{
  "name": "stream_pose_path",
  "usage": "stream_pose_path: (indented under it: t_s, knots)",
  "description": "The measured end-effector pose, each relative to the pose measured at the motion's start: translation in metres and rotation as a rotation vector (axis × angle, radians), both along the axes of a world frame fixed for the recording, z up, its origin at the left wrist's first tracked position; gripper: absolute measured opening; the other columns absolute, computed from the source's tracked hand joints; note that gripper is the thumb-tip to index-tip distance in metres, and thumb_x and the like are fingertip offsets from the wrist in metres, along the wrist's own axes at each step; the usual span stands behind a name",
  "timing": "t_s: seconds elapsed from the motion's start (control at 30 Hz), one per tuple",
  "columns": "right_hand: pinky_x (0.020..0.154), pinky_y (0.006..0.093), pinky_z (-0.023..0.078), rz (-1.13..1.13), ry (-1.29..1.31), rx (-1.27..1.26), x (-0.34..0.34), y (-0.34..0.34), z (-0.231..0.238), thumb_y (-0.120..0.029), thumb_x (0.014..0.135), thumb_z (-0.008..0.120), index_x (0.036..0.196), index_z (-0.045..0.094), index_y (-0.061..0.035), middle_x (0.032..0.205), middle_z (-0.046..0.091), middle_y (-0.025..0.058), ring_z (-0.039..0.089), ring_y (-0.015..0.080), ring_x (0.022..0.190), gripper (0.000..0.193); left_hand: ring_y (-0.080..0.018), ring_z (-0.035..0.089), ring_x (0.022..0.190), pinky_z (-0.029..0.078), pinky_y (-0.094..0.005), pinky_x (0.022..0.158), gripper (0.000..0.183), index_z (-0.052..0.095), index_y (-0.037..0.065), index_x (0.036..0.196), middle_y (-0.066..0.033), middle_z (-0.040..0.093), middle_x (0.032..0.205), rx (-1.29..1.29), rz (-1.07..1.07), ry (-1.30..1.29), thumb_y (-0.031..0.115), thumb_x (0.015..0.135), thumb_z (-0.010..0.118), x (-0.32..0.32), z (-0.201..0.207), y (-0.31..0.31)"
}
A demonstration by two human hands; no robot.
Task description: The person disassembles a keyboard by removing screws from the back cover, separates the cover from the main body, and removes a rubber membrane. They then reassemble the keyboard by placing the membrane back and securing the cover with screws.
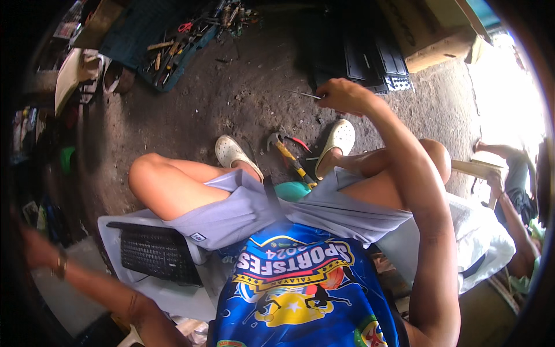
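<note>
Thin, straight, grey metal tool (302,93), just one, slender shaft narrowing toward a tip pointing left, rear end hidden inside the right hand (347,97), raised over the dark dirt floor (191,115). Right fingers (331,91) curled tight around that hidden end. Far left of these fingers and lower, left hand (39,250), blurred; impossible to make out its spread or any grip.

Below the right fingers, two cream perforated clogs (231,151), with one yellow-and-black-handled claw hammer (289,159) and one red-handled tool (298,142) between. Just beyond and right, flat black panels (361,61), number unclear, near a brown cardboard box (428,29), contents hidden. Well left of the fingers, one blue plastic toolbox (130,37), holding jumbled hand tools (159,45), too many to count, including one pair of red-handled scissors (185,27).
</note>
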State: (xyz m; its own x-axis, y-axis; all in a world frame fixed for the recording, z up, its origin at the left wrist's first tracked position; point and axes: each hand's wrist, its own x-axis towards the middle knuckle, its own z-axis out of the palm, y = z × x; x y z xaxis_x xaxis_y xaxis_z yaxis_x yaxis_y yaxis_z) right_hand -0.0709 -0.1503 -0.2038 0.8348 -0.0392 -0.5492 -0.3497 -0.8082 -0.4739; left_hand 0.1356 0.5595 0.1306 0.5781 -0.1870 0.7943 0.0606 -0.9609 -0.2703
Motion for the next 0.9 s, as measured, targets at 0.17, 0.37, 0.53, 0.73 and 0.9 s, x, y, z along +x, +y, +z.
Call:
stream_pose_path:
  t_s: [0.17,0.37,0.53,0.73,0.9]
  knots:
    - [0.059,0.041,0.058,-0.211,0.089,0.015,-0.014,0.012,-0.187,-0.025,0.088,0.063,0.073,0.075,-0.0065,0.068,0.071,0.0138,0.074,0.027,0.066,0.026,-0.0241,0.071,0.113,0.058,-0.0439,0.087,0.065,0.054,0.022,0.151,-0.0103,0.07,0.136,-1.206,-0.815,0.277,0.008,0.092,0.078,0.051,-0.109,-0.207]
    - [0.051,0.0377,0.053,-0.984,0.014,0.662,-0.062,0.082,-0.226,-0.014,0.091,0.068,0.101,0.07,-0.0029,0.074,0.067,0.0097,0.066,0.0215,0.057,0.015,-0.0254,0.066,0.12,0.058,-0.0459,0.096,0.048,0.058,0.008,0.14,-0.0087,0.067,0.135,-2.102,-1.004,0.811,0.021,0.098,0.076,0.03,-0.164,-0.318]
    - [0.051,0.0306,0.05,-1.102,-0.499,0.765,-0.014,0.039,-0.033,-0.013,0.096,0.067,0.116,0.065,-0.002,0.084,0.065,0.0044,0.059,0.0148,0.056,0.023,-0.0244,0.064,0.122,0.058,-0.0459,0.096,0.051,0.055,0.008,0.144,-0.0093,0.065,0.137,-2.15,-1.241,0.94,0.025,0.1,0.074,0.006,-0.186,-0.343]
    - [0.058,0.0229,0.049,-0.999,-1.286,0.693,-0.097,0.043,0.195,-0.016,0.105,0.059,0.142,0.057,0.0002,0.09,0.063,0.0065,0.061,0.011,0.067,0.04,-0.0176,0.069,0.105,0.051,-0.033,0.094,0.027,0.074,-0.003,0.12,-0.0076,0.073,0.119,-1.172,-1.176,0.325,0.01,0.097,0.076,-0.031,-0.088,-0.333]
    - [0.056,0.0191,0.043,-0.763,-1.358,0.273,-0.174,0.06,0.259,-0.015,0.107,0.056,0.156,0.047,-0.0023,0.09,0.059,0.0029,0.053,0.0055,0.063,0.051,-0.0336,0.053,0.142,0.038,-0.0493,0.119,0.063,0.057,0.008,0.149,-0.0173,0.055,0.154,0.02,-1.105,0.357,-0.002,0.087,0.067,-0.106,-0.052,-0.351]
